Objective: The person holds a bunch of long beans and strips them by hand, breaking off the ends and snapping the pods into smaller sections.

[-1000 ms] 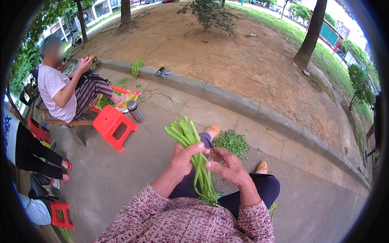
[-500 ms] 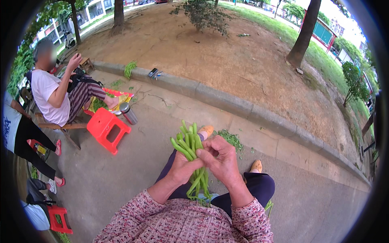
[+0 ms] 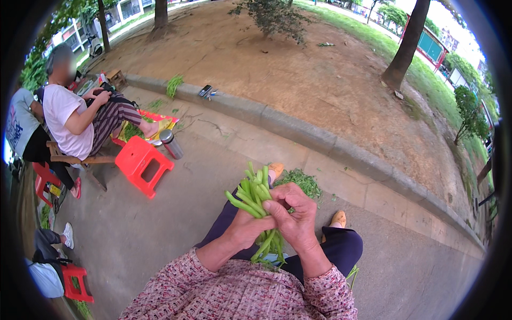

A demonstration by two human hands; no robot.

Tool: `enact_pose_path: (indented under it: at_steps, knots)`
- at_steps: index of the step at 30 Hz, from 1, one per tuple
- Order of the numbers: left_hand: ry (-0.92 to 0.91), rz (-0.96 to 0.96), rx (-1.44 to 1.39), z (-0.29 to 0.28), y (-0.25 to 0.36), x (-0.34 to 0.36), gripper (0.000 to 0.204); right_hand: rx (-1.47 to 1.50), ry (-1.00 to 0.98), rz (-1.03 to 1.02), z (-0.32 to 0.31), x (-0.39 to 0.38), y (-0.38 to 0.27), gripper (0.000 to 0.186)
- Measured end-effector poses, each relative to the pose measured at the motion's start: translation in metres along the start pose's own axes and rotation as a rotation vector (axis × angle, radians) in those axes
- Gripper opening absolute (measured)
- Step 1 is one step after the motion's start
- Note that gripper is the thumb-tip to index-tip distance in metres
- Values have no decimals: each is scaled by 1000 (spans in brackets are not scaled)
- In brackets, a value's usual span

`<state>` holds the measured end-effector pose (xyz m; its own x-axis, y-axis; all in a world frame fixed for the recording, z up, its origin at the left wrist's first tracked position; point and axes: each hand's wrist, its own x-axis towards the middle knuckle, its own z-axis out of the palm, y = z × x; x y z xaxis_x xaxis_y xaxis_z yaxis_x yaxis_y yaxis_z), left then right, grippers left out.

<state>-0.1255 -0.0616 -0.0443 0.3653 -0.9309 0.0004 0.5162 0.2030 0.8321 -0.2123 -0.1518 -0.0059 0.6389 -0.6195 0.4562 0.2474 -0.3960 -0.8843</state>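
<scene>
In front of my lap, my left hand (image 3: 245,229) is closed around a bunch of green vegetable stems (image 3: 250,193). Their thick ends fan out above the fist, and the thinner tails hang below toward my lap. From the right, my right hand (image 3: 294,216) presses against the bunch, its thumb and fingers pinched together at the side of the stems. What lies between those fingertips is hidden. Past my hands, a heap of plucked green leaves (image 3: 302,182) lies on the pavement by my foot.
A red plastic stool (image 3: 143,164) and a steel flask (image 3: 170,144) stand at the left, beside a seated person (image 3: 69,114). The stone kerb (image 3: 282,124) crosses the ground ahead, with a phone and keys (image 3: 206,92) on it. Further left are more people and red stools.
The bunch has tilted slightly, while both hands keep about the same grip. At the left, the seated person has lowered a raised hand to the lap, and the person behind has moved back, apparently sitting.
</scene>
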Motion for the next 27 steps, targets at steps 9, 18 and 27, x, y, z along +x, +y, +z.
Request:
enact_pose_path:
  at_steps: [9,18,27]
  knots:
    - [63,59,9,6,-7,-1,35,-79,-134,-12,-16,-3,-5,26]
    - [421,207,-246,-28,40,41,8,20,-23,286,-58,-27,28,40]
    - [690,194,-282,-60,49,49,12,-156,-34,444,-79,-67,73,49]
